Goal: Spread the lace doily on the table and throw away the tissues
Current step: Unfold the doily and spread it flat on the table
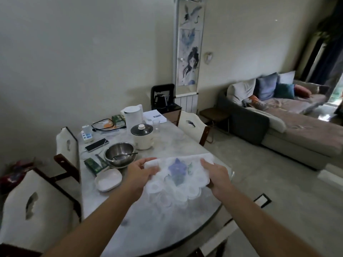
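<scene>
Both hands, left (143, 170) and right (215, 173), held the doily (178, 180) stretched between their grips above the worktop (167, 229).

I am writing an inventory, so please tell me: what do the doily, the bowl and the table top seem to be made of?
Doily: thin white lace-like fabric, from its scalloped edge, openwork rings and soft drape; a blue flower decorates it.
Bowl: metal, probably stainless steel, from its grey shiny reflections.
Table top: looks like pale veined marble or an imitation, polished; I cannot tell which.
</scene>
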Action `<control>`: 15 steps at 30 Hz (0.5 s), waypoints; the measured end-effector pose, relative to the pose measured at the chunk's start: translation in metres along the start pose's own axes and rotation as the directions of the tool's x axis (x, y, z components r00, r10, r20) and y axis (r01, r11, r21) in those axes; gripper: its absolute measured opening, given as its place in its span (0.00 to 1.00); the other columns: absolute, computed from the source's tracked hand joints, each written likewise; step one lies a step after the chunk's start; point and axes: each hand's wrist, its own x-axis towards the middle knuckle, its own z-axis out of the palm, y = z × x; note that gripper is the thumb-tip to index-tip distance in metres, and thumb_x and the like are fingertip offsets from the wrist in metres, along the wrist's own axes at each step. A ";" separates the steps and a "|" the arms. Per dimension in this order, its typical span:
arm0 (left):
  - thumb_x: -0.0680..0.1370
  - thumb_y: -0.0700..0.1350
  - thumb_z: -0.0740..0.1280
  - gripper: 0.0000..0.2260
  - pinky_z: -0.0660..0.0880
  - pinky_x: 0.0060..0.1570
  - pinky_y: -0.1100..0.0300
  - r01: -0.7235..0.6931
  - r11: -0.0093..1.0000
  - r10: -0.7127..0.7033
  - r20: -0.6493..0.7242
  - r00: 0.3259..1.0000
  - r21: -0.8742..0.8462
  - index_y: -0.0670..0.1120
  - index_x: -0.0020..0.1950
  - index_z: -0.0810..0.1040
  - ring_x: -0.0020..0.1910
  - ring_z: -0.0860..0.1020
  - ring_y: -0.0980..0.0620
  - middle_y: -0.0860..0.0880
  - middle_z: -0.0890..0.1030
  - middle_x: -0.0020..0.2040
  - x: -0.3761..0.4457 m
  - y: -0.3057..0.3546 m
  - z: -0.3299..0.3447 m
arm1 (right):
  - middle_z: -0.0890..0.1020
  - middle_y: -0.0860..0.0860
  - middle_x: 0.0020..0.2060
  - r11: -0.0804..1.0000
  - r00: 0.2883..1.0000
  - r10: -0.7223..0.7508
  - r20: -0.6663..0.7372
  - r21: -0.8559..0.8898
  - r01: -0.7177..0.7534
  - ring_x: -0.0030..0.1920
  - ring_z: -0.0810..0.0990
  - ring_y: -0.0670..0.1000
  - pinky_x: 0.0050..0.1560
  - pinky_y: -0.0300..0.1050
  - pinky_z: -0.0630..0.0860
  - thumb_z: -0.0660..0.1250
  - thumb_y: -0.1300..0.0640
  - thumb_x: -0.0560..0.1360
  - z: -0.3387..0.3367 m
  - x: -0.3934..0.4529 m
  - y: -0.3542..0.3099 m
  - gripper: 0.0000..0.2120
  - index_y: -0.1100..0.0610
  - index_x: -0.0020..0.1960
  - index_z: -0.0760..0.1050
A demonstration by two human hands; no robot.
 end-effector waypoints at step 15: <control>0.64 0.29 0.75 0.17 0.82 0.46 0.46 0.003 0.998 -0.006 -0.049 0.999 -0.067 0.46 0.48 0.84 0.45 0.82 0.39 0.39 0.84 0.48 0.066 -0.015 0.222 | 0.85 0.60 0.52 0.968 0.970 0.164 0.181 -0.219 -0.122 0.53 0.84 0.62 0.57 0.63 0.80 0.75 0.64 0.69 -0.151 0.137 -0.071 0.18 0.61 0.59 0.79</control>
